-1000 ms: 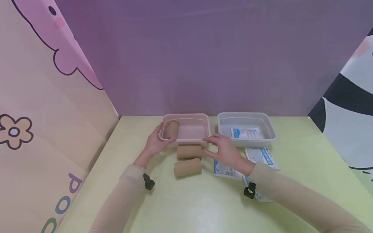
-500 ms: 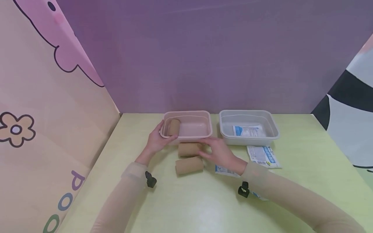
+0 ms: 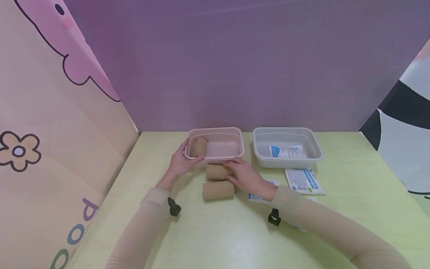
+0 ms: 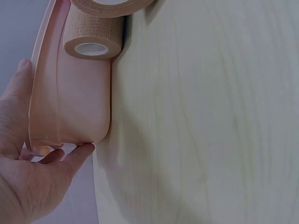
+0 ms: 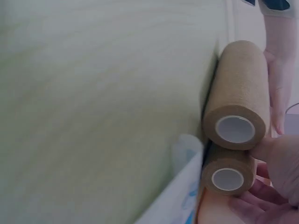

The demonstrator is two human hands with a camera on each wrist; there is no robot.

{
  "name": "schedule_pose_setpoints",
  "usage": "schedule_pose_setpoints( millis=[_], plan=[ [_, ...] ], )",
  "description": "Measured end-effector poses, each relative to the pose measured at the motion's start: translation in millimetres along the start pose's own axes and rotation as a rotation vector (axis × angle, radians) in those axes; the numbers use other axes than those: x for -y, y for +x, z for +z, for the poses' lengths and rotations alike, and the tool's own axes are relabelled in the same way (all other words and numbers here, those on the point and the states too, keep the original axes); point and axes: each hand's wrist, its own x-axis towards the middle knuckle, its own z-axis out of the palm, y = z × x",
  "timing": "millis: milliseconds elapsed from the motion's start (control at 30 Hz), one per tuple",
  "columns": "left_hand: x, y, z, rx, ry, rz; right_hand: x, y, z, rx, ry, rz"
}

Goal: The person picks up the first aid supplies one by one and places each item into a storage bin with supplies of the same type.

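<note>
My left hand (image 3: 179, 162) grips the left end of a pink plastic tray (image 3: 226, 145), thumb along its front and fingers around the outer side. One tan self-adhesive bandage roll (image 3: 201, 147) lies in the tray's left part. In front of the tray are two more rolls. My right hand (image 3: 246, 175) pinches the right end of the farther bandage roll (image 3: 215, 172), which is close against the tray's front wall. The nearer bandage roll (image 3: 218, 190) lies just in front of it; in the right wrist view, the thumb (image 5: 265, 148) passes between both rolls.
Right of the pink tray stands a white tray (image 3: 285, 163) with a blue-and-white packet (image 3: 285, 151) inside. Another packet (image 3: 304, 181) lies before it, and more packets (image 3: 258, 198) are partly covered by the right forearm. A purple wall (image 3: 235, 74) rises behind the table.
My right hand has moved left from beside the tray's front right corner and taken hold of the farther bandage roll. The nearer roll has turned slightly. My left hand keeps its grip.
</note>
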Motion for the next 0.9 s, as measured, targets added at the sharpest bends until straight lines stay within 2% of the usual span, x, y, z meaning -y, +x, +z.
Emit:
schedule_pose_setpoints(
  millis=[200,533,700,900],
  plan=[
    [1.2,0.5,1.1,-0.002,0.005,-0.004,1,1.5,-6,0.043,0.014,0.023],
    [4.1,0.5,-1.9,0.001,-0.010,-0.003,1,-10.4,-18,-0.067,0.043,0.011],
    [3.9,-1.1,-1.9,0.005,-0.019,0.007,2,-26.1,-35,-0.070,0.080,0.048],
    [2.3,1.0,-0.4,0.010,-0.008,0.024,5,-41.0,-67,-0.101,0.027,0.050]
  ],
)
